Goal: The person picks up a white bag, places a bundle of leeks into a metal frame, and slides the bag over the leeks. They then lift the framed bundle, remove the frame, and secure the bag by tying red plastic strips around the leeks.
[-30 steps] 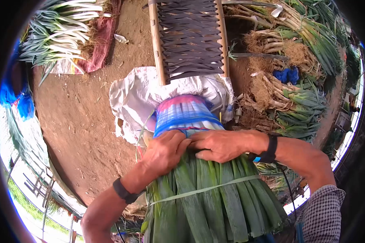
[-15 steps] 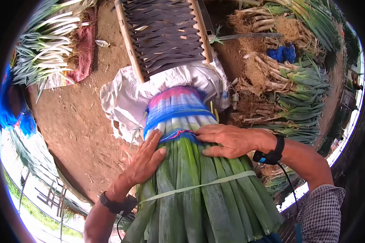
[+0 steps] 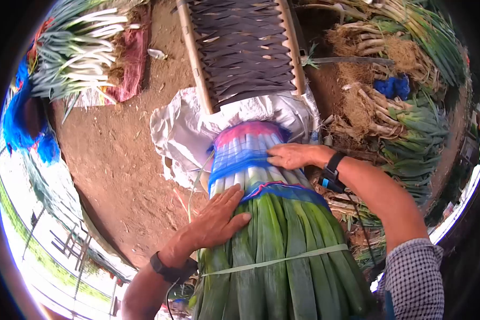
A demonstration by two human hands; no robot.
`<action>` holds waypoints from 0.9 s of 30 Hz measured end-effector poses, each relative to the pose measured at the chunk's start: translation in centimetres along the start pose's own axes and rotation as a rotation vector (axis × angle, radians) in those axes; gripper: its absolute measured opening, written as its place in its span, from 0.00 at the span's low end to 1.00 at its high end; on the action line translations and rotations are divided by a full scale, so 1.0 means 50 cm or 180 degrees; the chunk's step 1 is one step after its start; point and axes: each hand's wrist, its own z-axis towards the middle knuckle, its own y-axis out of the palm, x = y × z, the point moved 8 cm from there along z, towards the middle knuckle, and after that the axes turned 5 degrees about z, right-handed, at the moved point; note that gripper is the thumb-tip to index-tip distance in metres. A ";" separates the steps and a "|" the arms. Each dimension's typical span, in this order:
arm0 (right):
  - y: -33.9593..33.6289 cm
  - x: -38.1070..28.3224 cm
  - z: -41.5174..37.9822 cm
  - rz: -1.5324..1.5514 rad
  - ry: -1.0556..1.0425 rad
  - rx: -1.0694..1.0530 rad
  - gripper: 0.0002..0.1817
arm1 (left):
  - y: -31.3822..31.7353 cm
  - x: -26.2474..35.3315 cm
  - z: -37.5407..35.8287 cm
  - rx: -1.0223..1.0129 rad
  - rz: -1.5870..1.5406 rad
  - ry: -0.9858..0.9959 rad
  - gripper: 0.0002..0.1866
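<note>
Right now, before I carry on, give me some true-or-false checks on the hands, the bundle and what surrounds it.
1. The right hand is at the bundle's blue netting. True.
2. The left hand is clear of the bundle. False: it lies against the bundle's left side.
3. A pale green tie crosses the leaves. True.
4. The woven frame stands at the leafy end. False: it is beyond the netted end.
5. A white sack shows beside the netted end. True.
</note>
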 end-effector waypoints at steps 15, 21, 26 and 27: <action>-0.080 -0.134 0.033 -0.0037 -0.0346 0.0307 0.26 | -0.021 0.016 0.004 0.0266 -0.0124 0.0330 0.36; -0.107 -0.220 0.222 -0.0617 -0.0557 0.0547 0.27 | -0.005 -0.007 -0.004 0.0095 -0.0206 0.0394 0.41; 0.017 -0.119 0.249 -0.1058 -0.0215 -0.0591 0.26 | 0.030 -0.025 -0.021 0.0207 -0.0254 0.0589 0.41; 0.015 -0.124 0.239 -0.0913 -0.0009 -0.0543 0.26 | 0.030 -0.026 -0.023 0.0265 -0.0233 0.0581 0.41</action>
